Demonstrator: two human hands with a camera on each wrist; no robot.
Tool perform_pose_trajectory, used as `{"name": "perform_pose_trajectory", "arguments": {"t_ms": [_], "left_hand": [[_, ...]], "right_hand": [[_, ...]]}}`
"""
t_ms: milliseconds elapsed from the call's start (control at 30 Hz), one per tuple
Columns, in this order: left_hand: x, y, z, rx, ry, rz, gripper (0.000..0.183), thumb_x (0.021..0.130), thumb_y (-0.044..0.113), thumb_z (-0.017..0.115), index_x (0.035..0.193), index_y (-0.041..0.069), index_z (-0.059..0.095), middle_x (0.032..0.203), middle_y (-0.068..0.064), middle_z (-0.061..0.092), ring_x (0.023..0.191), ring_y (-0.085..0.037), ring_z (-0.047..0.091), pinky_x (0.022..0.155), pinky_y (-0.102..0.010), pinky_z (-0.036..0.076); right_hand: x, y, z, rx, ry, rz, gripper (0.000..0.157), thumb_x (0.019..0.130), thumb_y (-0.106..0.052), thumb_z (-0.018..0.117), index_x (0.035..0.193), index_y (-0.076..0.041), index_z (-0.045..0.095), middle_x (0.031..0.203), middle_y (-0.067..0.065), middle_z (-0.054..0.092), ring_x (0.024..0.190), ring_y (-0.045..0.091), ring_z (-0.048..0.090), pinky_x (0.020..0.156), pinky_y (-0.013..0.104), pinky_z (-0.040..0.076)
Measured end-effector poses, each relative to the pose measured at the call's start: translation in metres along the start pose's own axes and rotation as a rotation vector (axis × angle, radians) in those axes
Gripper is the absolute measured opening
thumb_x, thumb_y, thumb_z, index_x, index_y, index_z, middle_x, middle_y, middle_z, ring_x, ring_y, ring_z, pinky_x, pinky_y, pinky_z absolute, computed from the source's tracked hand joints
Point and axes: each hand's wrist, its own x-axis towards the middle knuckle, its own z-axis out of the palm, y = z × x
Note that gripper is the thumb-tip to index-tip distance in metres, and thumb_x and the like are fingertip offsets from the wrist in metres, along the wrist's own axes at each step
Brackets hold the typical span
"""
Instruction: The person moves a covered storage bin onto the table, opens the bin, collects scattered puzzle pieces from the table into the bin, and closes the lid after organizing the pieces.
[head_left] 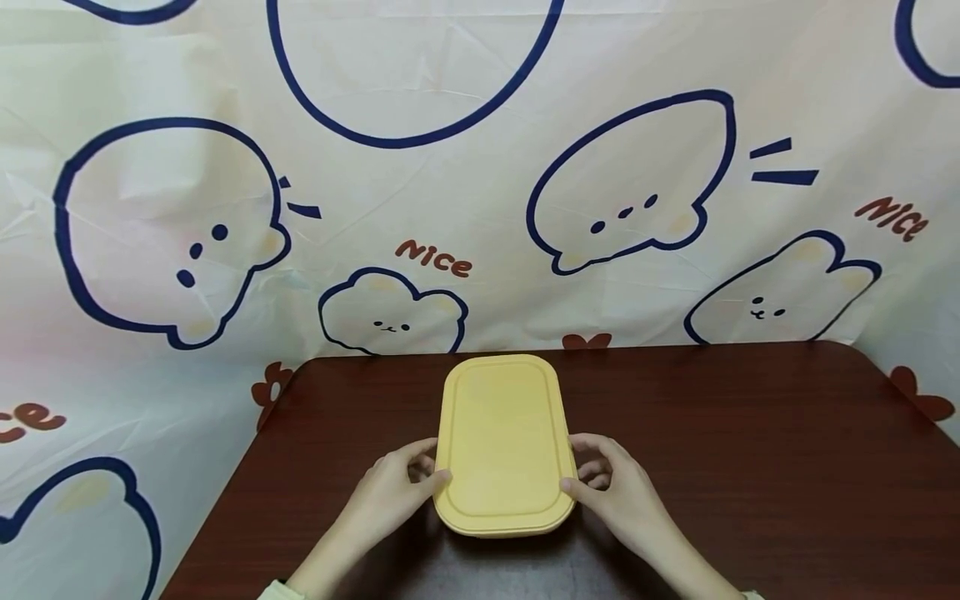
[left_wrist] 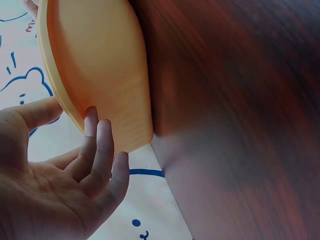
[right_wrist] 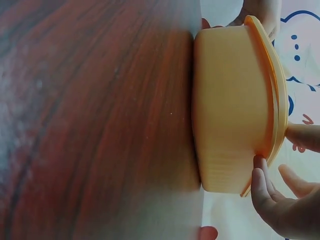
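Observation:
A yellow rectangular box with rounded corners (right_wrist: 227,110) stands on the table, its long side pointing away from me. On top of it lies a flat yellow lid (head_left: 504,433) with a raised rim line. My left hand (head_left: 390,493) grips the lid's left edge, thumb above and fingers beneath the rim, as the left wrist view shows. At the right edge my right hand (head_left: 621,493) pinches the lid the same way. A thin gap runs under part of the lid's rim in the right wrist view. The box's contents are hidden.
The dark brown wooden table (head_left: 720,450) extends to both sides of the box. Behind it hangs a pale cloth (head_left: 480,192) printed with blue cartoon outlines and brown words, which meets the table's back edge and left side.

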Motion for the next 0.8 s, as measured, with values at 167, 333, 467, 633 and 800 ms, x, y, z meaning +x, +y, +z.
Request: {"name": "perform_pose_trajectory", "arguments": {"t_ms": [167,333,467,633,800], "left_hand": [[0.0005,0.0003,0.0010,0.015,0.003,0.013,0.054,0.088,0.034,0.076,0.132,0.007,0.062,0.085,0.009,0.064,0.080,-0.008,0.060,0.066,-0.032,0.044],[0.0008,0.0012,0.0037,0.020,0.003,0.019,0.053,0.088,0.034,0.076,0.132,0.007,0.062,0.084,0.009,0.063,0.078,-0.008,0.058,0.064,-0.031,0.044],[0.0014,0.0012,0.0051,0.021,0.004,0.020,0.053,0.088,0.034,0.075,0.132,0.008,0.061,0.082,0.010,0.063,0.076,-0.008,0.058,0.064,-0.031,0.043],[0.0014,0.0008,0.0050,0.037,0.003,0.028,0.054,0.088,0.035,0.075,0.133,0.008,0.061,0.083,0.011,0.062,0.076,-0.008,0.056,0.064,-0.031,0.042],[0.0014,0.0013,0.0043,0.055,0.004,0.026,0.053,0.089,0.036,0.074,0.133,0.009,0.061,0.084,0.011,0.062,0.075,-0.008,0.055,0.063,-0.031,0.041]], "right_hand": [[0.0022,0.0004,-0.0004,0.001,-0.004,-0.003,0.043,0.082,-0.003,0.080,0.121,-0.008,0.065,0.114,0.004,0.063,0.083,0.011,0.061,0.069,0.024,0.050],[0.0031,0.0019,-0.0010,-0.017,-0.006,0.006,0.041,0.083,-0.003,0.079,0.122,-0.008,0.065,0.113,0.004,0.064,0.083,0.011,0.061,0.069,0.024,0.050],[0.0039,0.0033,-0.0014,-0.012,-0.014,0.015,0.041,0.084,-0.002,0.078,0.122,-0.008,0.065,0.112,0.004,0.065,0.083,0.012,0.061,0.068,0.025,0.050],[0.0045,0.0035,-0.0017,-0.004,-0.021,0.022,0.041,0.083,0.000,0.078,0.122,-0.009,0.065,0.109,0.004,0.065,0.082,0.012,0.061,0.067,0.025,0.050],[0.0052,0.0035,-0.0024,-0.017,-0.020,0.020,0.040,0.083,-0.001,0.078,0.121,-0.010,0.066,0.109,0.003,0.066,0.082,0.012,0.061,0.069,0.025,0.050]]}}
